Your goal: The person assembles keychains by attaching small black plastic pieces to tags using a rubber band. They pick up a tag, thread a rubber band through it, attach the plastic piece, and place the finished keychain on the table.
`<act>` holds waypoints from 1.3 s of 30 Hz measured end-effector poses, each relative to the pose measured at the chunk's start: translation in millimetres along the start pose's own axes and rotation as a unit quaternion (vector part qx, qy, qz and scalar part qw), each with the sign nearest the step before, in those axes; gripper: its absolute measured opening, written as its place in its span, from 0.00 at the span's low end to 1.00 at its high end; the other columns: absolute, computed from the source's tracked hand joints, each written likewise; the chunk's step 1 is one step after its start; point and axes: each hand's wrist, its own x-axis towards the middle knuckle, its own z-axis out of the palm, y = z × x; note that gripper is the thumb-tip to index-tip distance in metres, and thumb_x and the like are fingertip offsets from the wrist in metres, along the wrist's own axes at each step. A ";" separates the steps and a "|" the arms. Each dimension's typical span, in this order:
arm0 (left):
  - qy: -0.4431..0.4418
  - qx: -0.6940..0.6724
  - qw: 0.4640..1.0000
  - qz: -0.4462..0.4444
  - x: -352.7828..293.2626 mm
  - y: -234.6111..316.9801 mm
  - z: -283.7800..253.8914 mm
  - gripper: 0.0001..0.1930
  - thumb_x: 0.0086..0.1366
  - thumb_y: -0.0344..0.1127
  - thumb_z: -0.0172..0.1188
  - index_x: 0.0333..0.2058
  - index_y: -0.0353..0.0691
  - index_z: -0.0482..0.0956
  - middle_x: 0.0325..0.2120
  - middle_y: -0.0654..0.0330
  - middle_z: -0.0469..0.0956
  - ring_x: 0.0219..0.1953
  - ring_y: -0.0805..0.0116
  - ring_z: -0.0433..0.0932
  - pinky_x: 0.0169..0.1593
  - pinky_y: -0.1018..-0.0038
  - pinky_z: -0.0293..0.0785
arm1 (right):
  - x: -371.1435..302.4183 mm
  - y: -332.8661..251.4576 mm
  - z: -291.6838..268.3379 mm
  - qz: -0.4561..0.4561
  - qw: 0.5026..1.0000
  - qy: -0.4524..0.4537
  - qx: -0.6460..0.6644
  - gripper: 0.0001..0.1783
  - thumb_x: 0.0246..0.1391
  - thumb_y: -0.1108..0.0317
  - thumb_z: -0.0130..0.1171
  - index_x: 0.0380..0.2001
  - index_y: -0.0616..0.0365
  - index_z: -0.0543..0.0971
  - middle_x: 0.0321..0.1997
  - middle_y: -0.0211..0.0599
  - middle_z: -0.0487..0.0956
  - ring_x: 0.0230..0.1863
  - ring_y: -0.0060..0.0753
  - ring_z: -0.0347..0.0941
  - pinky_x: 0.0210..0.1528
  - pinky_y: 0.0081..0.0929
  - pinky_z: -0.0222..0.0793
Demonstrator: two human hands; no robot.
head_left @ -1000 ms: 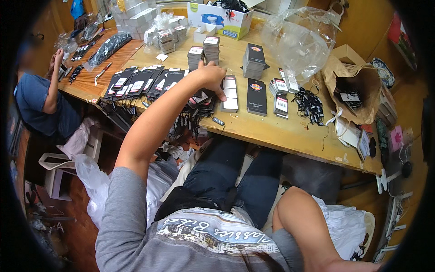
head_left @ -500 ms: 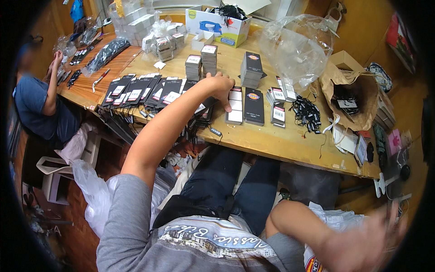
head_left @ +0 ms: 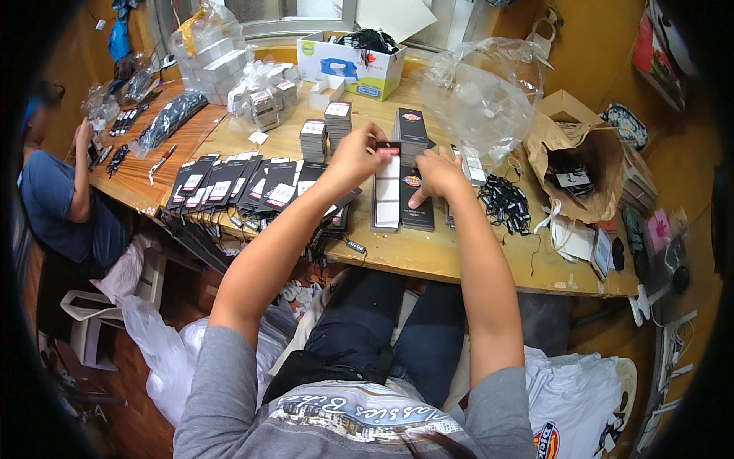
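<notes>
My left hand pinches the top end of a hang tag with white panels, at the top of a stack near the table's front edge. Beside it, my right hand lies over a stack of black hang tags, its thumb pressed on the face and its fingers curled around the upper part. Another, taller stack of black tags stands just behind. To the left, many black tags with white barcode stickers lie fanned out. Two small stacks of white labels stand behind my left hand.
Black cords lie in a heap right of my right hand, by an open brown paper bag. A clear plastic bag and a box stand at the back. Another person sits at the far left.
My right hand has come up from the lower right onto the black tag stack. My left hand now pinches the top of the white-panelled tag. The view has shifted slightly.
</notes>
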 end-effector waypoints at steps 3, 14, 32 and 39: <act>0.035 -0.166 0.985 -0.042 -12.4 38.6 -10.9 0.14 0.45 0.25 0.60 0.33 0.32 0.69 0.21 0.61 0.74 0.23 0.77 0.72 0.26 0.83 0.68 | -6.4 10.0 6.1 -0.007 0.986 0.125 0.109 0.34 0.15 0.66 0.71 0.35 0.58 0.69 0.40 0.36 0.71 0.47 0.40 0.62 0.46 0.40 0.54; -0.028 -0.301 0.953 -0.037 -50.1 58.1 23.5 0.13 0.49 0.28 0.59 0.34 0.29 0.74 0.22 0.60 0.75 0.21 0.80 0.69 0.23 0.84 0.65 | -77.0 21.4 -29.7 -0.119 0.802 0.184 0.555 0.06 0.35 0.77 0.59 0.22 0.64 0.74 0.19 0.31 0.74 0.20 0.17 0.68 0.21 0.14 0.64; -0.051 -0.304 0.944 -0.114 -109.5 59.9 33.1 0.11 0.52 0.27 0.56 0.35 0.29 0.72 0.26 0.61 0.75 0.28 0.80 0.72 0.34 0.85 0.68 | -60.4 88.3 43.8 0.040 0.884 0.263 0.385 0.14 0.25 0.78 0.65 0.20 0.65 0.72 0.16 0.37 0.73 0.17 0.26 0.68 0.22 0.21 0.63; -0.046 -0.307 0.943 -0.119 -113.9 55.5 43.9 0.10 0.53 0.27 0.55 0.34 0.30 0.72 0.25 0.63 0.74 0.27 0.81 0.71 0.34 0.84 0.67 | -45.6 105.9 59.1 0.098 0.796 0.162 0.575 0.11 0.32 0.81 0.60 0.24 0.65 0.71 0.16 0.33 0.72 0.14 0.19 0.66 0.17 0.16 0.62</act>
